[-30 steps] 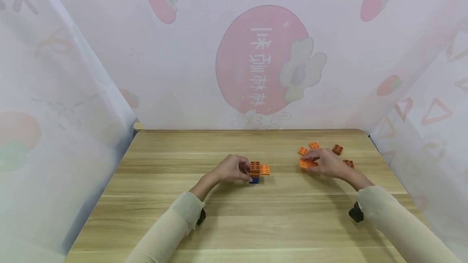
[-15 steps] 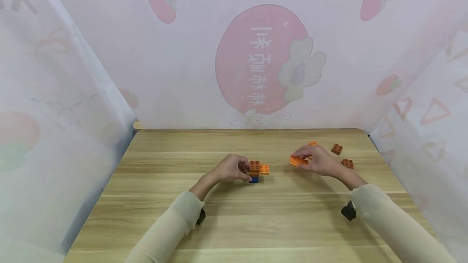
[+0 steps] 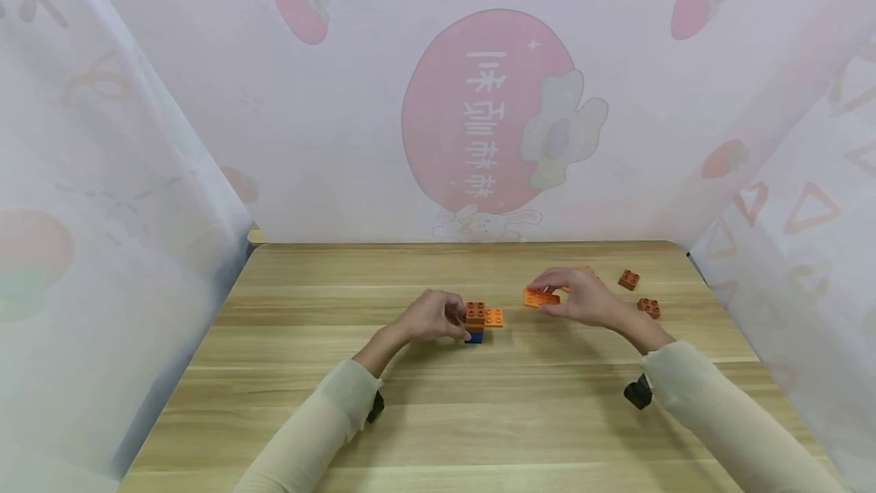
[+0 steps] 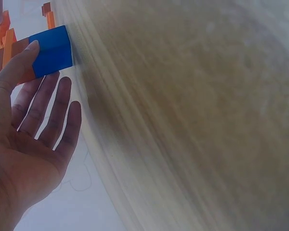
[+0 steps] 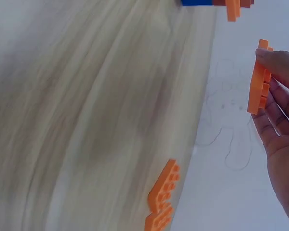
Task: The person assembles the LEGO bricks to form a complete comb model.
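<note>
My left hand [image 3: 431, 316] grips a small stack of toy building bricks [image 3: 475, 313] from its left side, standing on the table. Its bottom is a blue brick [image 4: 52, 47], with brown bricks above, and an orange plate [image 3: 495, 317] juts out to the right. In the left wrist view the thumb lies across the stack and the other fingers are spread below. To the right, my right hand [image 3: 578, 297] pinches a flat orange studded plate [image 5: 258, 82] between thumb and fingers, raised above the table. Its studs face the palm in the right wrist view.
Two more orange plates [image 5: 164, 186] lie on the table, mostly hidden behind the right hand in the head view. Two brown bricks [image 3: 629, 279] sit farther right. White printed curtains [image 3: 342, 135] enclose the wooden table [image 3: 438, 432] at the back and sides.
The right hand has lifted the orange plate and carried it left, towards the stack. The left hand stays in place on the stack.
</note>
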A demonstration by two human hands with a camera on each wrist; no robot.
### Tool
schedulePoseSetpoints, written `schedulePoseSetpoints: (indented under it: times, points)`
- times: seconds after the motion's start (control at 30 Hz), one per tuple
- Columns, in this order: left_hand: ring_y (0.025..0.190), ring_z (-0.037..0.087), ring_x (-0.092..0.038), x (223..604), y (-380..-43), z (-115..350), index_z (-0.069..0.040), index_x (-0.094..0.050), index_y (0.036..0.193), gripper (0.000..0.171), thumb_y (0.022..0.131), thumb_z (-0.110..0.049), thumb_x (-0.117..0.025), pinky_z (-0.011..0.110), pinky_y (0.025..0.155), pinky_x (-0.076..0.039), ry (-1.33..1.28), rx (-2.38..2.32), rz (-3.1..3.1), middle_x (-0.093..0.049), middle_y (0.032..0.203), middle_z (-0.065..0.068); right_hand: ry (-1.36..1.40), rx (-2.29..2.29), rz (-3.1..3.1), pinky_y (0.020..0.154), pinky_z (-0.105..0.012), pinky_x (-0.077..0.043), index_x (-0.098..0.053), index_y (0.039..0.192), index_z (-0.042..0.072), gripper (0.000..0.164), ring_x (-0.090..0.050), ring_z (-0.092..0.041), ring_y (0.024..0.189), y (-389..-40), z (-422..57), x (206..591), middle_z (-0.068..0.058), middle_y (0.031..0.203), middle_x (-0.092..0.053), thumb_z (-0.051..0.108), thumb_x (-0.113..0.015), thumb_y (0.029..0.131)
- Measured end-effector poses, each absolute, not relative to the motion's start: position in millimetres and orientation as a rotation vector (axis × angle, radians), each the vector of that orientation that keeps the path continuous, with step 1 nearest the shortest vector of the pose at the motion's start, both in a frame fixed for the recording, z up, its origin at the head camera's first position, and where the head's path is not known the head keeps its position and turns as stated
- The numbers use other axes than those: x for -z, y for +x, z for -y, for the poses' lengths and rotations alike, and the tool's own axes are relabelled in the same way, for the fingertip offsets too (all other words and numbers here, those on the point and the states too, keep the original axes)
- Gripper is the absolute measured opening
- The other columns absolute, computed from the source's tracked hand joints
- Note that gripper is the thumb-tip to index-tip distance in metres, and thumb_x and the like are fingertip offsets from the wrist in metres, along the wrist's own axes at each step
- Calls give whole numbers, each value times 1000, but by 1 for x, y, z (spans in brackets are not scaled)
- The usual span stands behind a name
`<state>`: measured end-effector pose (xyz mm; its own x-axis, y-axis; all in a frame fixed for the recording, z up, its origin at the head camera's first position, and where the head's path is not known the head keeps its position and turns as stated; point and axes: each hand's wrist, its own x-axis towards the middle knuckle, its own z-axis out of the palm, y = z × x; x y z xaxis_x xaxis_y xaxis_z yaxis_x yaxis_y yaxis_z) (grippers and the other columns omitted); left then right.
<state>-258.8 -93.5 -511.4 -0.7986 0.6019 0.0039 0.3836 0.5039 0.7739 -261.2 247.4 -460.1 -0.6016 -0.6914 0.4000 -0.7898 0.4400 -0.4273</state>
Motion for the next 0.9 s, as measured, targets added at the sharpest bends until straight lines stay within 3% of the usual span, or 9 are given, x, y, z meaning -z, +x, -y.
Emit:
schedulePoseSetpoints:
  times: [0.23, 0.6, 0.9]
  points:
    - [84, 8, -74, 510, -258, 94, -11, -75, 96, 24, 82, -15, -93, 24, 79, -61, 842, -1176, -2486, -79, 96, -2, 1385, -829, 2451, 72, -35, -62, -80, 117, 7, 39, -74, -18, 93, -260, -231, 453, -6, 111, -78, 5, -92, 80]
    - [84, 10, -74, 510, -258, 95, -10, -75, 96, 24, 83, -16, -93, 26, 79, -61, 840, -1180, -2485, -78, 94, -4, 1444, -866, 2477, 83, -45, -64, -80, 119, 9, 33, -74, -20, 101, -259, -206, 444, -5, 115, -78, 15, -89, 88]
    - [82, 8, -74, 510, -258, 94, -12, -75, 94, 22, 82, -16, -93, 25, 77, -61, 854, -1170, -2489, -79, 93, -4, 1480, -951, 2489, 83, -43, -63, -80, 119, 6, 34, -73, -19, 101, -256, -189, 444, -6, 115, -77, 7, -89, 86]
